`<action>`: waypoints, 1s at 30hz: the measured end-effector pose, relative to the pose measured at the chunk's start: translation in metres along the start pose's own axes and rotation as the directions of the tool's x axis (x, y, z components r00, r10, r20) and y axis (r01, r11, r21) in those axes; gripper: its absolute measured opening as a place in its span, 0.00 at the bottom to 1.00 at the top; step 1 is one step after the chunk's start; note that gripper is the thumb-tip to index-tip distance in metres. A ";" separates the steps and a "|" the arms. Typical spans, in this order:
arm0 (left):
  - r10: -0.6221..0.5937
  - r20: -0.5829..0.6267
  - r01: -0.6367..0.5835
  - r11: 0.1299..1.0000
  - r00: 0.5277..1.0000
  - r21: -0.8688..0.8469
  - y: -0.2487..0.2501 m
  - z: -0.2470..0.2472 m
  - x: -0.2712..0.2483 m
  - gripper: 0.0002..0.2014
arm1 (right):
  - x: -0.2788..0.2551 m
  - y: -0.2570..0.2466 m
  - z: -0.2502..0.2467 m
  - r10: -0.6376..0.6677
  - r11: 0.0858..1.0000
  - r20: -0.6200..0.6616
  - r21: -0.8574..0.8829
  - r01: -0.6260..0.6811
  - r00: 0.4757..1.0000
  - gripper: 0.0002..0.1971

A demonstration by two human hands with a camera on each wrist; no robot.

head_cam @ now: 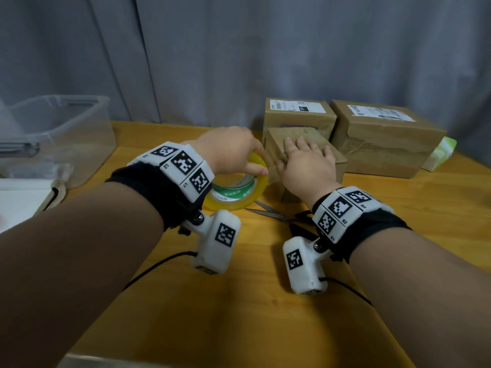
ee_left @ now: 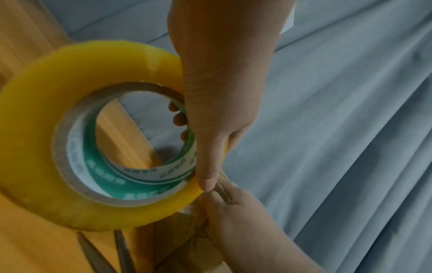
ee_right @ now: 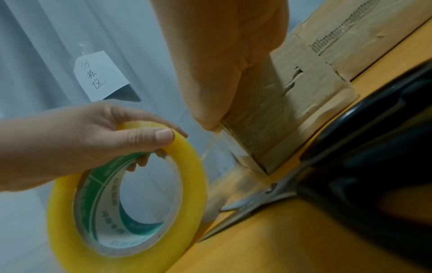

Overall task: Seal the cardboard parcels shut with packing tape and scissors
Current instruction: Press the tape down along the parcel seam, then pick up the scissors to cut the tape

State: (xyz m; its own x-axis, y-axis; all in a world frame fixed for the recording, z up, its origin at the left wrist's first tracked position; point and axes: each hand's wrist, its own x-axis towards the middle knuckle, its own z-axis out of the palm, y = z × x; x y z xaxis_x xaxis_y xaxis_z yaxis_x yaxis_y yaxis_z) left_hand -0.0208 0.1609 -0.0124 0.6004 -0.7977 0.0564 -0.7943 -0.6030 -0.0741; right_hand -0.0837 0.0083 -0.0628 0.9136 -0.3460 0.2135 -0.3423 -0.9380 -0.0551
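Observation:
My left hand [head_cam: 233, 152] grips a yellow roll of packing tape [head_cam: 236, 189], thumb on its outer rim and fingers through the core [ee_left: 177, 118]. The roll [ee_right: 126, 199] is held on edge just left of a small cardboard parcel [head_cam: 329, 155]. My right hand [head_cam: 305, 160] lies flat on the parcel's top with fingers straight, its thumb [ee_right: 210, 118] at the left edge. A short clear strip of tape [ee_right: 210, 147] runs from the roll to the parcel's side. Black-handled scissors [head_cam: 279, 215] lie open on the table in front of the parcel.
Two larger labelled cardboard boxes [head_cam: 297, 118] [head_cam: 385, 139] stand behind the small parcel against a grey curtain [head_cam: 265, 49]. A clear plastic bin [head_cam: 55, 128] sits at the far left, white sheets [head_cam: 21, 197] before it. A green pack [head_cam: 441, 152] lies at the far right on the wooden table [head_cam: 239, 301].

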 end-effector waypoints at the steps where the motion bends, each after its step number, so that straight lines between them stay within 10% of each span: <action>1: 0.006 0.014 -0.006 1.000 1.000 0.003 0.001 -0.001 0.003 0.24 | 0.000 0.000 0.001 -0.002 1.000 -0.013 0.000 0.002 1.000 0.29; 14: 0.008 -0.059 -0.004 0.998 0.998 0.064 -0.007 0.009 -0.003 0.29 | 0.002 0.000 -0.003 -0.010 1.000 0.065 -0.022 0.011 0.998 0.36; 30: -0.046 -0.139 0.054 0.997 0.989 0.054 0.008 0.009 -0.004 0.26 | -0.044 0.023 -0.055 -0.176 0.914 0.095 0.386 0.127 0.980 0.08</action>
State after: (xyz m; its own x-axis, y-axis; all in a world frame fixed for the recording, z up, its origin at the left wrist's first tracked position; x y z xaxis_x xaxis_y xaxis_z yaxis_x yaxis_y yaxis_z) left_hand -0.0286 0.1592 -0.0220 0.6175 -0.7613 0.1980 -0.7545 -0.6444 -0.1244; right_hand -0.1439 0.0028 -0.0195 0.9763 -0.1758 0.1265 -0.1120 -0.9097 -0.3998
